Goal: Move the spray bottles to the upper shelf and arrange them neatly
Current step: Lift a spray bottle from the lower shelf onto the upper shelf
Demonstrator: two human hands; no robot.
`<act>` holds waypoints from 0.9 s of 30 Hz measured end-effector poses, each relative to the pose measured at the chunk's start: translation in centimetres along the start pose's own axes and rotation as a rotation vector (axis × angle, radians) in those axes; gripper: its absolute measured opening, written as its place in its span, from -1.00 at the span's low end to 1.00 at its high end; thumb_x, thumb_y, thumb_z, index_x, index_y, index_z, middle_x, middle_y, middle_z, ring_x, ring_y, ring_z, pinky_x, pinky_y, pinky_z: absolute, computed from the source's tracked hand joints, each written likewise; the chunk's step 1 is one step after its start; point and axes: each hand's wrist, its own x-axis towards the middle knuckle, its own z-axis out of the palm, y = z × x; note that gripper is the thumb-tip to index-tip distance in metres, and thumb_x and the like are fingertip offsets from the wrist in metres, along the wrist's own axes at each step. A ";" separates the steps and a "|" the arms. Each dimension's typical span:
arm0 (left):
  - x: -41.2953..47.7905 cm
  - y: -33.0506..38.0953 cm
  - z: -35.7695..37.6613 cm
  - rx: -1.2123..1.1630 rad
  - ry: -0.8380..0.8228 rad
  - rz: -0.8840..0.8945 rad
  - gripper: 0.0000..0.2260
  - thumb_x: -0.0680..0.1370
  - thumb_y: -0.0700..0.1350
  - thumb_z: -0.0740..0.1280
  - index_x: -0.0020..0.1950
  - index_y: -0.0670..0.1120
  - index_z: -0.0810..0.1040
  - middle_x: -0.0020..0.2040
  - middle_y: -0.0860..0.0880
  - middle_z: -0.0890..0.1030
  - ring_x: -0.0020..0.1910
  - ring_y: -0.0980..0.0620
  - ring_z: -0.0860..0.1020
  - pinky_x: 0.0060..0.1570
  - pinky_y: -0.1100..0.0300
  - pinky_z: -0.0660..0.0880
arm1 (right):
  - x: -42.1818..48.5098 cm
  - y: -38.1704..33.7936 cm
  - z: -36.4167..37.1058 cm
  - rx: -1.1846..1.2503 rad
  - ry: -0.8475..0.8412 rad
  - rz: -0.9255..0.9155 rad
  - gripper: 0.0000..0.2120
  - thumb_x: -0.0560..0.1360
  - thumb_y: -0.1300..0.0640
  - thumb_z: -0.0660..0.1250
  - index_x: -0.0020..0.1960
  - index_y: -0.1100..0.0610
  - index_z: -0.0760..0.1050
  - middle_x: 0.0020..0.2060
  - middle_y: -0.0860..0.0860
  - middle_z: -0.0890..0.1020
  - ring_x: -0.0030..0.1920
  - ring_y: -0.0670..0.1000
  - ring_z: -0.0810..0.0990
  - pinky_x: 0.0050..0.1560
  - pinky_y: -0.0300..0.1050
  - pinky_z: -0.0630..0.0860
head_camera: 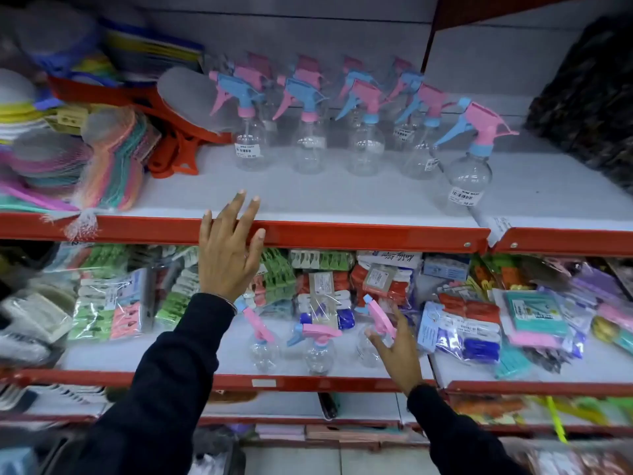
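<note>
Several clear spray bottles with pink and blue trigger heads stand in rows on the upper shelf (342,231); one bottle (471,173) stands apart at the front right. On the lower shelf (191,358) three more stand: a left bottle (262,347), a middle bottle (318,351) and a right bottle (371,337) with a pink trigger. My left hand (229,255) is open, fingers spread over the upper shelf's red front edge. My right hand (399,347) is open with fingers apart, right next to the right lower bottle, touching or nearly touching it.
Net bags of coloured brushes (113,162) and an orange dustpan (178,132) crowd the upper shelf's left. A dark patterned bundle (589,108) fills its right. Packs of clothes pegs (325,282) line the lower shelf behind the bottles. A red upright (430,36) divides the bays.
</note>
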 end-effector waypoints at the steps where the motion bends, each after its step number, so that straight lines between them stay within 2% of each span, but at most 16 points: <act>1: 0.0 -0.1 0.0 0.025 -0.005 0.014 -0.61 0.61 0.03 0.05 0.43 0.00 0.31 0.43 -0.06 0.36 0.39 -0.03 0.31 0.43 -0.02 0.02 | 0.3 0.1 0.1 0.094 -0.007 0.033 -0.42 0.44 0.10 0.41 0.37 0.12 0.23 0.21 0.12 0.46 0.23 0.16 0.44 0.13 -0.07 0.46; 3: 0.1 -0.3 0.3 0.063 0.006 0.025 -0.61 0.61 0.04 0.05 0.41 -0.01 0.34 0.38 -0.06 0.42 0.37 -0.05 0.32 0.43 0.01 -0.01 | 0.5 0.3 0.0 0.118 -0.038 0.038 -0.57 0.42 0.20 0.42 0.24 0.17 0.36 0.03 0.10 0.51 0.12 0.19 0.49 -0.07 -0.37 0.42; 4: -0.1 -0.3 0.5 0.076 0.004 0.023 -0.62 0.61 0.04 0.06 0.41 -0.01 0.35 0.36 -0.05 0.44 0.37 -0.05 0.32 0.43 0.01 -0.02 | 0.6 0.3 -0.2 0.094 -0.052 0.060 -0.62 0.41 0.21 0.42 0.19 0.17 0.41 -0.03 0.09 0.53 0.07 0.19 0.52 -0.14 -0.43 0.41; 9: 0.1 -0.8 1.3 0.095 0.051 0.039 -0.62 0.61 0.04 0.07 0.40 -0.02 0.37 0.32 -0.06 0.47 0.36 -0.05 0.32 0.42 -0.02 0.01 | 0.2 -1.3 -1.9 0.161 -0.079 0.009 -0.68 0.36 0.17 0.48 0.07 -0.01 0.49 -0.09 0.07 0.63 -0.05 0.02 0.58 -0.15 -0.41 0.45; 11: 0.0 -0.9 1.6 0.096 0.064 0.043 -0.63 0.61 0.03 0.08 0.39 -0.03 0.38 0.31 -0.06 0.48 0.36 -0.05 0.32 0.42 -0.02 0.02 | -0.2 -3.2 -3.2 0.201 -0.056 -0.032 -0.69 0.35 0.17 0.49 0.03 -0.06 0.51 -0.11 0.00 0.65 -0.11 -0.14 0.57 -0.14 -0.43 0.43; 13: 0.0 -0.8 1.7 0.085 0.086 0.045 -0.64 0.61 0.02 0.10 0.38 -0.03 0.39 0.30 -0.06 0.49 0.35 -0.06 0.33 0.43 -0.02 0.02 | -0.6 -5.3 -4.7 0.229 -0.053 -0.076 -0.69 0.33 0.13 0.51 0.00 -0.12 0.53 -0.15 -0.10 0.67 -0.10 -0.20 0.57 -0.10 -0.34 0.45; 16: 0.1 -1.0 1.9 0.081 0.105 0.057 -0.64 0.60 0.02 0.11 0.36 -0.03 0.41 0.29 -0.06 0.51 0.35 -0.06 0.34 0.41 -0.03 0.04 | -0.9 -9.1 -7.2 0.284 -0.035 -0.144 -0.70 0.26 -0.02 0.53 -0.04 -0.16 0.56 -0.11 -0.17 0.67 -0.14 -0.15 0.58 -0.10 -0.24 0.49; 19: 0.4 -1.3 2.0 0.081 0.102 0.074 -0.64 0.59 0.03 0.11 0.35 -0.02 0.41 0.29 -0.06 0.51 0.34 -0.05 0.34 0.41 0.03 0.03 | -0.7 -13.8 -9.9 0.304 0.008 -0.225 -0.65 0.20 -0.16 0.51 -0.05 -0.21 0.55 -0.12 -0.13 0.68 -0.21 0.01 0.60 -0.17 -0.09 0.56; 22: 0.6 -1.6 2.3 0.083 0.114 0.084 -0.64 0.59 0.05 0.10 0.34 -0.02 0.42 0.29 -0.07 0.52 0.33 -0.05 0.35 0.42 0.09 -0.01 | 0.2 -18.6 -12.3 0.343 0.055 -0.327 -0.62 0.19 -0.16 0.46 -0.01 -0.19 0.52 -0.11 -0.18 0.68 -0.19 -0.10 0.62 -0.21 -0.24 0.58; 25: 0.7 -1.6 2.4 0.083 0.124 0.091 -0.64 0.61 0.07 0.07 0.34 -0.01 0.41 0.29 -0.07 0.52 0.33 -0.05 0.35 0.42 0.08 0.00 | 2.0 -22.7 -14.1 0.396 0.147 -0.431 -0.65 0.27 -0.03 0.47 0.04 -0.05 0.54 -0.05 0.03 0.66 -0.10 0.03 0.62 -0.18 -0.21 0.60; 27: 0.7 -1.7 2.3 0.082 0.124 0.098 -0.63 0.61 0.08 0.05 0.34 -0.01 0.41 0.28 -0.07 0.52 0.32 -0.04 0.35 0.42 0.10 -0.02 | 3.7 -24.7 -14.6 0.396 0.224 -0.508 -0.70 0.32 0.05 0.48 0.03 -0.01 0.55 -0.07 0.08 0.64 -0.12 0.03 0.58 -0.14 -0.21 0.55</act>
